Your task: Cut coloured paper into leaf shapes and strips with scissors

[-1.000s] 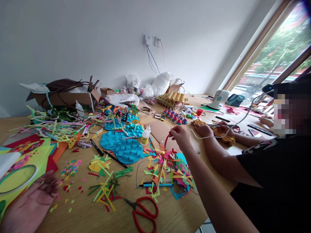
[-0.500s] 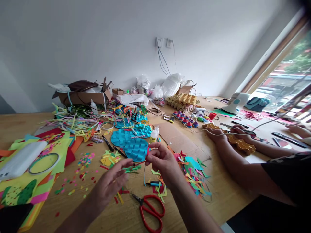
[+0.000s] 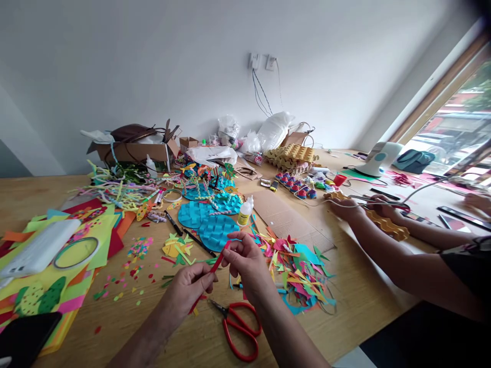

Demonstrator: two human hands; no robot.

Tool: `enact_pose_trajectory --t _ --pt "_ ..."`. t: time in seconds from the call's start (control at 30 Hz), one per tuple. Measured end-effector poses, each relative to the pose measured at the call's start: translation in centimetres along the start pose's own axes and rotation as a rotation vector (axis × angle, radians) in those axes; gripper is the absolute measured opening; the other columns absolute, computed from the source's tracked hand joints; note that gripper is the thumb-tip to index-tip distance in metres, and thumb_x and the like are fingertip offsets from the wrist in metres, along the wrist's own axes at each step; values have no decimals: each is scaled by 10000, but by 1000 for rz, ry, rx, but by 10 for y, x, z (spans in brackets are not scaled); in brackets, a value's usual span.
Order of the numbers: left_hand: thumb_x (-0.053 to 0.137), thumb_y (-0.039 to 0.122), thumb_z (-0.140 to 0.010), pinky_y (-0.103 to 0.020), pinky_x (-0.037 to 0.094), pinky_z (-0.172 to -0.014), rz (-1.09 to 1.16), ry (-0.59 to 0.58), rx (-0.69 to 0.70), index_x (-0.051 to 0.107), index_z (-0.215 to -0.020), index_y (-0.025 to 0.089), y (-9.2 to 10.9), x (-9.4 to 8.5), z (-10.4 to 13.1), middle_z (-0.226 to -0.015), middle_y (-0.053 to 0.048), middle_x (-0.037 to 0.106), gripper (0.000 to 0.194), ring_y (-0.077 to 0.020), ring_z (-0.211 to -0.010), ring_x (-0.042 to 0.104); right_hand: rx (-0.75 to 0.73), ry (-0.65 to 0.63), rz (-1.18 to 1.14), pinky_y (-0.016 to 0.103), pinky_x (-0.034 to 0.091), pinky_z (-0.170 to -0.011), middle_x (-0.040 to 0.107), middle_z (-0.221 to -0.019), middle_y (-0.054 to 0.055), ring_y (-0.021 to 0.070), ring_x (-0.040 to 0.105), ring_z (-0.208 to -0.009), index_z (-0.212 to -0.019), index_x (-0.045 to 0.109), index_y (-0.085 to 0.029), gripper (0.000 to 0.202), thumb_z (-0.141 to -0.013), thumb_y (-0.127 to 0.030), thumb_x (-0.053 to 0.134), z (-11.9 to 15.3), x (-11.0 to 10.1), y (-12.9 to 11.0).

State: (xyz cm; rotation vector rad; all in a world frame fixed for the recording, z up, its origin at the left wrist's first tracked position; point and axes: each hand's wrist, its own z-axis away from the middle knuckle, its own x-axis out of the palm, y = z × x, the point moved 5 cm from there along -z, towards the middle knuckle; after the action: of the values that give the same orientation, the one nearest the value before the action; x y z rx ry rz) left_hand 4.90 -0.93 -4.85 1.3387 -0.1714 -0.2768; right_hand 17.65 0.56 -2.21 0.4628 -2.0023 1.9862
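Note:
A narrow red paper strip (image 3: 219,259) runs between my two hands at the centre. My left hand (image 3: 192,286) pinches its lower part, and the tail sticks out below the fingers. My right hand (image 3: 245,260) grips its upper end between thumb and fingers. Red-handled scissors (image 3: 241,329) lie on the table just below my hands. Behind them are blue discs covered with paper tabs (image 3: 217,232) and a glue bottle (image 3: 245,211). Colourful paper scraps (image 3: 303,276) are heaped right of my right hand.
Stacked coloured paper (image 3: 103,245) and a black phone (image 3: 28,335) lie at the left. A cardboard sheet (image 3: 286,214) is behind the scraps. At the right, another person's hands (image 3: 345,208) hold a yellow egg-carton piece (image 3: 387,225).
My left hand has closed on the red strip, which now stretches visibly between both hands. The view has shifted slightly, and more scraps show beside my right hand.

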Motion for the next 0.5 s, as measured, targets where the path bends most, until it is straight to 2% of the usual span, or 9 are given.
enact_pose_trajectory --t 0.13,0.27,0.33,0.4,0.5 --pt "627 442 -639 -231 395 -546 2 -32 26 601 -585 159 -1 0 2 -523 20 528 289 -132 -540 482 1 14 -10 133 259 -325 545 -594 -58 72 497 -438 -862 491 -200 305 -620 -208 677 -4 -5 -2" --pt "622 418 -658 -227 394 -555 10 -22 54 597 -559 164 4 -1 7 -524 21 528 274 -127 -540 478 -81 79 92 153 275 -347 557 -674 -41 75 487 -459 -873 502 -212 277 -644 -229 657 -6 -15 -5" --pt "620 419 -663 -229 396 -560 28 -5 48 603 -572 165 6 -3 10 -522 24 528 270 -128 -541 479 -187 141 254 176 314 -384 563 -740 -28 80 491 -495 -852 528 -225 206 -675 -223 633 -2 -20 -11" --pt "626 422 -658 -228 396 -559 53 12 32 610 -598 164 9 -5 12 -519 26 530 265 -128 -541 482 -359 155 482 207 360 -443 558 -757 -14 98 501 -546 -794 563 -233 85 -722 -197 589 9 -17 -22" --pt "637 424 -654 -219 389 -549 86 24 29 600 -599 165 10 -7 12 -517 32 524 267 -123 -539 474 -616 58 780 253 415 -529 565 -786 23 146 538 -661 -793 605 -256 148 -779 -136 519 31 0 -35"
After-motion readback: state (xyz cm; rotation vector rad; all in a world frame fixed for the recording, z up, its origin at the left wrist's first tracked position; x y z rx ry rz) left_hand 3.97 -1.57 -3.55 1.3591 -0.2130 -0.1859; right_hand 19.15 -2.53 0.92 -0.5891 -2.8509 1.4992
